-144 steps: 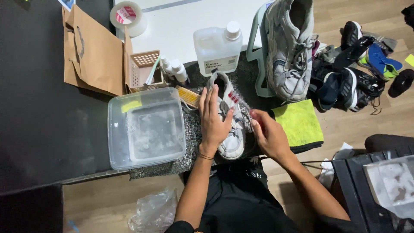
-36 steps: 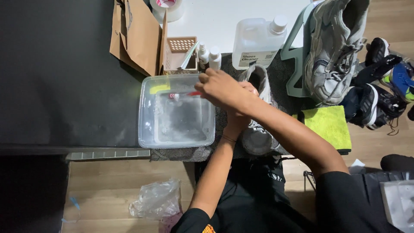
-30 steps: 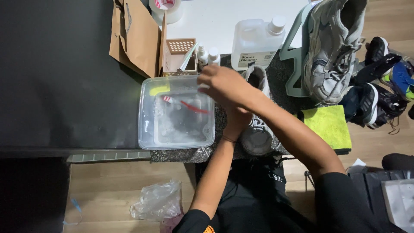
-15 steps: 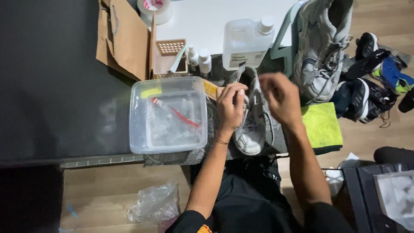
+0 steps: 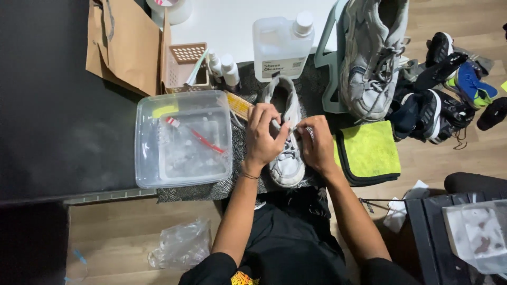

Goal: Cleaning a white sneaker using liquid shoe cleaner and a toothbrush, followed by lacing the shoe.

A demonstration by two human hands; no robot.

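A white sneaker (image 5: 285,163) lies on a dark patterned cloth (image 5: 240,153) at the table's near edge, toe toward me. My left hand (image 5: 262,138) grips its left side, fingers curled over the laces. On the right side, my right hand (image 5: 316,142) pinches the laces with its fingertips. Both hands meet over the middle of the shoe. To the left stands a clear plastic tub (image 5: 182,139) holding water and a red-handled toothbrush (image 5: 198,138).
A jug of cleaning liquid (image 5: 281,40), two small bottles (image 5: 223,65), a slotted basket (image 5: 186,64) and a brown paper bag (image 5: 120,45) stand behind. A grey sneaker (image 5: 373,53) rests on a stool; a green cloth (image 5: 369,150) lies right. Shoes crowd the floor.
My right hand reached over the tub, left the red toothbrush in the water, then came back. Both hands now hold the white sneaker at its laces.
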